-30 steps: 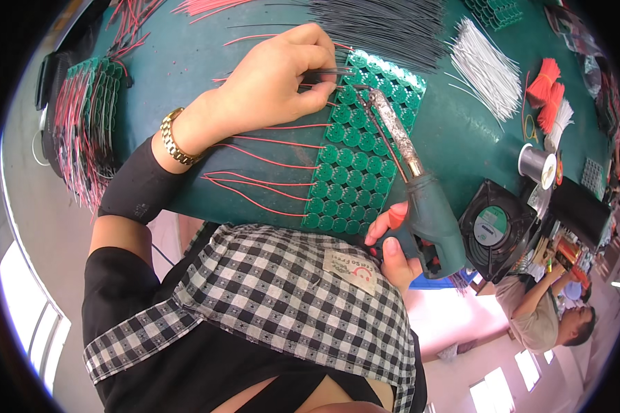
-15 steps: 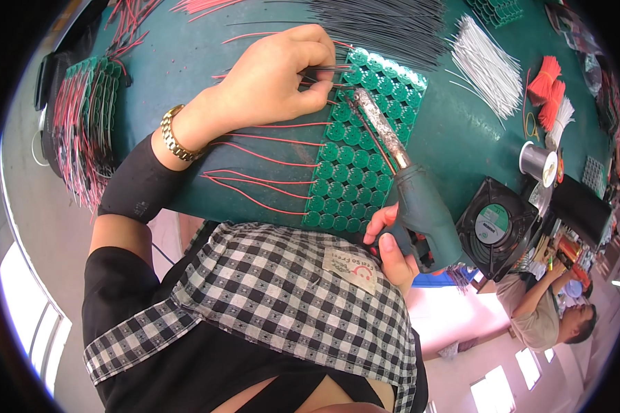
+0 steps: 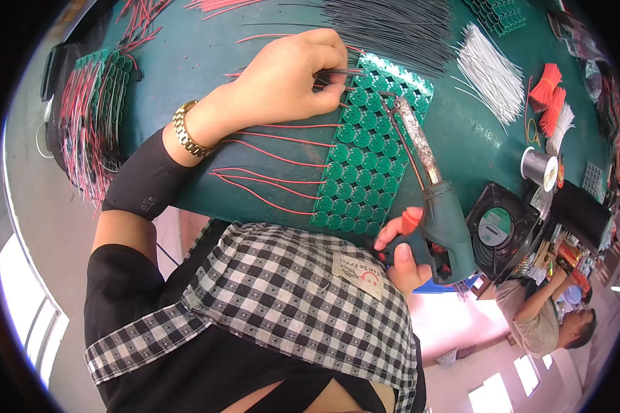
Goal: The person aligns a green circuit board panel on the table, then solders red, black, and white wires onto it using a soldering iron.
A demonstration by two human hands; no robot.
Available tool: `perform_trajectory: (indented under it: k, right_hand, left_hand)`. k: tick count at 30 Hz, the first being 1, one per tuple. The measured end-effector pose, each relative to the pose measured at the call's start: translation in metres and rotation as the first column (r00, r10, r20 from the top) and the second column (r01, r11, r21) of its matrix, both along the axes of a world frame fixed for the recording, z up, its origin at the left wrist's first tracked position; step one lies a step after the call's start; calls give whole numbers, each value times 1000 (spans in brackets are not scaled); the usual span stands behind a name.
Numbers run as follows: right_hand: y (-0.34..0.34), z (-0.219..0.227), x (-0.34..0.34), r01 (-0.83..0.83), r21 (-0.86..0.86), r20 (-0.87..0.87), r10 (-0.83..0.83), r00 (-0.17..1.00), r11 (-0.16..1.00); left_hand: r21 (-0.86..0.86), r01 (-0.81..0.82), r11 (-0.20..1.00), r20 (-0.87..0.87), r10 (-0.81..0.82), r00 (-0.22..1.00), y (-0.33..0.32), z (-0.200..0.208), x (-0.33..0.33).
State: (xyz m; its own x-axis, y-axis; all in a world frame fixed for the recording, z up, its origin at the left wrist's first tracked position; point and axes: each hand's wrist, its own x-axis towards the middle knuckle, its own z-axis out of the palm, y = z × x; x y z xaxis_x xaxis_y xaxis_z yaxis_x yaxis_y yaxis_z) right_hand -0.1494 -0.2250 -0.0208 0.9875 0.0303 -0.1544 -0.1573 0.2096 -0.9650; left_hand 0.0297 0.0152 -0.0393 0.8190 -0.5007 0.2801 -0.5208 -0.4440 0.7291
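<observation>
A green panel of joined round circuit boards (image 3: 365, 162) lies on the table, with red wires (image 3: 282, 138) running from its left edge. At the panel's upper left, my left hand (image 3: 300, 76) pinches thin black wires (image 3: 341, 71) whose ends reach the boards. My right hand (image 3: 403, 251), partly hidden, is wrapped round the handle of a soldering gun (image 3: 448, 224) to the right of the panel. Its metal barrel (image 3: 417, 134) slants up and left, and the tip hangs over the upper boards, right of the wire ends. Whether it touches a board I cannot tell.
Black wires (image 3: 393, 31) and white wires (image 3: 489, 72) are spread at the back. On the right are red wire bundles (image 3: 546, 96), a solder spool (image 3: 539, 167) and a black fan (image 3: 496, 227). Wired boards (image 3: 93, 127) stand stacked at left. Another person (image 3: 541, 310) sits lower right.
The soldering tip has moved right, away from the wire ends at the panel's left edge. My left hand keeps its pinch on the black wires. The whole view has shifted slightly.
</observation>
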Motion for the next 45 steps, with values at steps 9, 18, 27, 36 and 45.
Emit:
perform_trajectory:
  k: [9, 18, 27, 36, 45]
  right_hand:
    - [0, 0, -14, -57, 181, -13, 60, 998, 982]
    - [1, -32, -30, 54, 352, 76, -86, 993, 935]
    - [19, -16, -24, 75, 190, 89, -93, 992, 979]
    - [27, -18, -32, 63, 12, 71, -64, 995, 998]
    - [32, -16, -33, 42, -16, 47, -42, 998, 999]
  left_hand:
    - [22, 19, 1000, 71, -20, 997, 3, 2, 0]
    - [44, -3, 999, 215, -7, 977, 8, 34, -8]
    - [18, -98, 995, -149, 100, 984, -9, 13, -33]
    - [106, -144, 984, -67, 151, 986, -9, 3, -29]
    - [87, -110, 990, -124, 120, 985, -5, 5, -30]
